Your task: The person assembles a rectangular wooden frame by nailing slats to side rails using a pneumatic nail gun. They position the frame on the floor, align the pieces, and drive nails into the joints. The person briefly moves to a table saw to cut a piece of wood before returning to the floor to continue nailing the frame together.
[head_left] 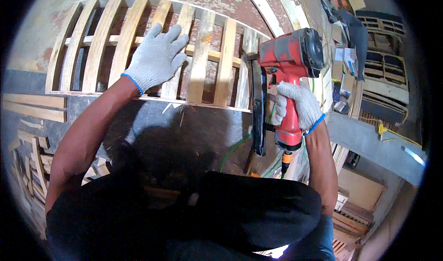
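Note:
A wooden slatted frame (200,60), like a pallet, lies in front of me with several parallel slats across it. My left hand (157,55), in a pale knit glove with a blue cuff, rests on the slats with its fingers spread. A red and black nail gun (290,53) is gripped by its handle in my gloved right hand (302,102). The gun's nose points left, at the frame's right end; whether it touches the wood I cannot tell. Its long black magazine (258,108) extends toward me, past the frame's near edge.
An orange hose fitting (287,158) joins the gun's base, and a green hose (235,146) runs over the floor. Wood strips (34,106) and scrap pieces (37,159) lie at left. Boards (263,9) lie beyond the frame. Boxes (346,60) and stacked frames (383,76) stand at right.

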